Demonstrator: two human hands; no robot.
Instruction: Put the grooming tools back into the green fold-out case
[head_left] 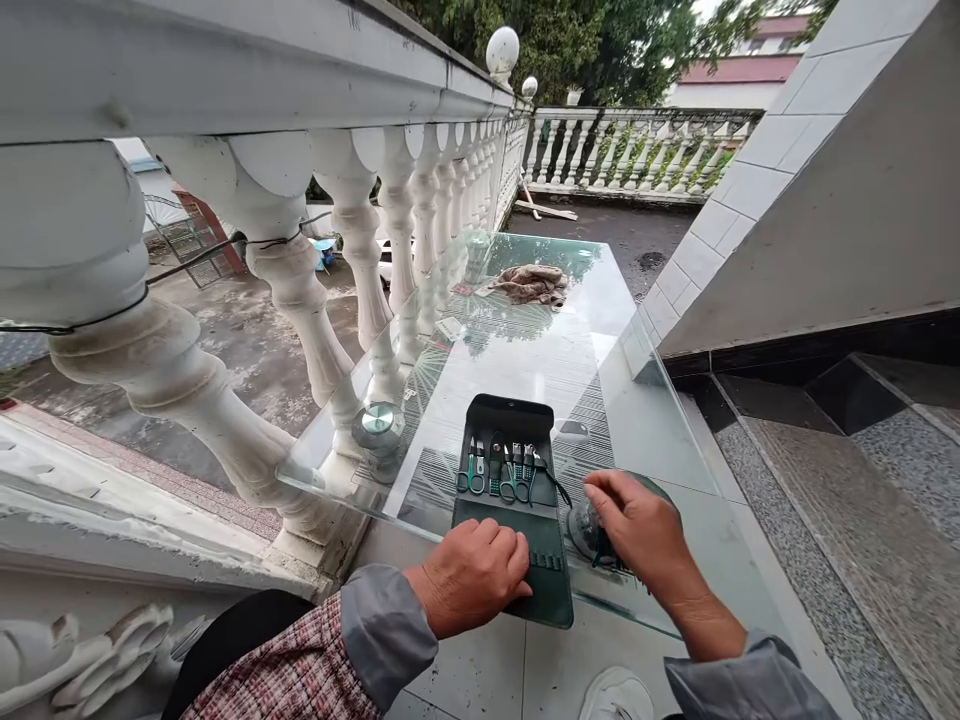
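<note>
A dark green manicure case (504, 513) lies unfolded at the near edge of the glass table. Small scissors (471, 478), nail clippers (528, 462) and several other small tools with green parts sit in its upper panel. The lower flap has a row of narrow loops. My left hand (476, 572) is closed over this flap, knuckles up and fingers curled against it. To the right of the case, my right hand (637, 525) is raised above the table with thumb and index finger pinched. Dark green shows behind and below that hand, but what it holds is hidden.
The glass table (525, 370) reaches away from me, with a crumpled brown cloth (531, 284) near its far end. A round metal leg cap (379, 420) shows at left. A white balustrade (292, 270) runs along the left; stone steps (832, 480) rise at right.
</note>
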